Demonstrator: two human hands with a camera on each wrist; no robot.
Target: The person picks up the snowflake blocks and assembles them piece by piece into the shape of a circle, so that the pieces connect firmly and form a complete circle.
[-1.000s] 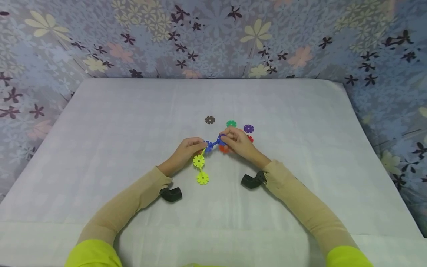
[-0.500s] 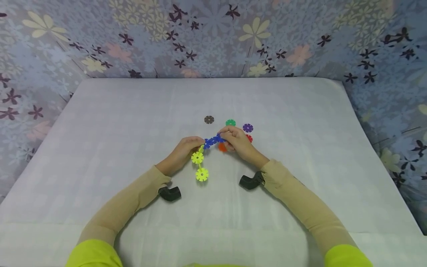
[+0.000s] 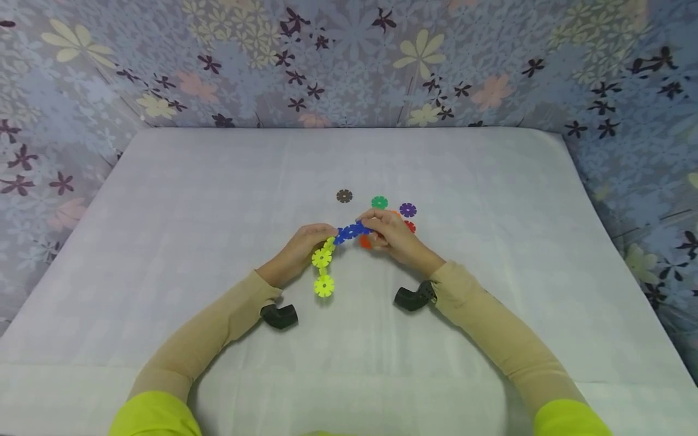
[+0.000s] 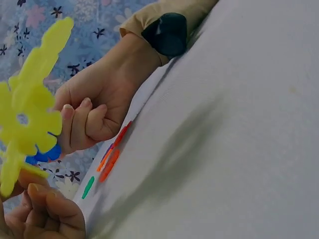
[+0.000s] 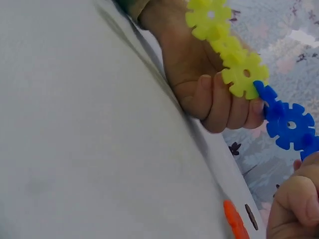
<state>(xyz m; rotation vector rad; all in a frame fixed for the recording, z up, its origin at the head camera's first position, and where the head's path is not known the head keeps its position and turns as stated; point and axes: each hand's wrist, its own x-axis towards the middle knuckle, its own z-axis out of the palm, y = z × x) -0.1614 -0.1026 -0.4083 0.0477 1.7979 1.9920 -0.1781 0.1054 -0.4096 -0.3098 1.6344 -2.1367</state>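
A chain of notched snowflake connector discs is held up between my two hands. Its blue discs [image 3: 351,232] run across the gap, and the yellow discs [image 3: 322,258] hang down toward me. My left hand [image 3: 299,251] pinches the chain where yellow meets blue. At the other end, my right hand [image 3: 398,236] pinches the last blue disc, partly hidden by the fingers. In the right wrist view the blue disc [image 5: 291,124] in the middle shows its face. A yellow disc [image 4: 22,119] looms close in the left wrist view and covers part of the blue.
Loose discs lie on the white-covered table [image 3: 218,200] beyond my hands: brown [image 3: 344,196], green [image 3: 379,202], purple [image 3: 408,210], red [image 3: 411,227] and orange [image 3: 366,242], some partly behind my right hand. A flower-patterned cloth [image 3: 349,66] rises behind the table.
The blue part has turned, so its middle disc went from edge-on to face-on. The dangling yellow end has swung slightly left. Both hands stay nearly in place with their pinch.
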